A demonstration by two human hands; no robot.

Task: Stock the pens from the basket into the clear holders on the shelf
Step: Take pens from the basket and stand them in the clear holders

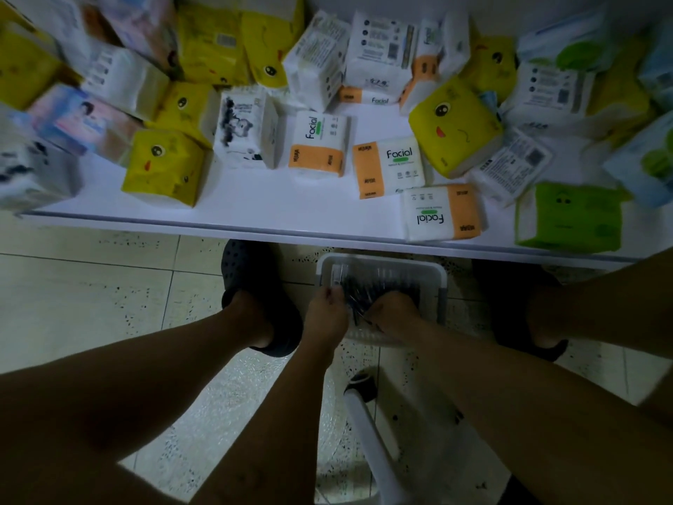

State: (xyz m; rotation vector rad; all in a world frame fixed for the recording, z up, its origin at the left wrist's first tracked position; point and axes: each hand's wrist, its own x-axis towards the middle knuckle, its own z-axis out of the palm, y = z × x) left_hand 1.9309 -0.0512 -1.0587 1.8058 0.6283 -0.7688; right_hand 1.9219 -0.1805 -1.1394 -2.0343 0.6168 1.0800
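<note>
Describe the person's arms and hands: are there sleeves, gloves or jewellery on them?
The left arm and right arm are bare to the frame edge: no sleeves show. The left hand and right hand wear no gloves. I see no watch, ring or bracelet, though the picture is dim.

The pens [382,286] are dark and slim, bunched in a pale plastic basket [443,282] on the floor by the shelf edge. My left hand [326,313] and right hand [395,311] grip a bundle of them.
</note>
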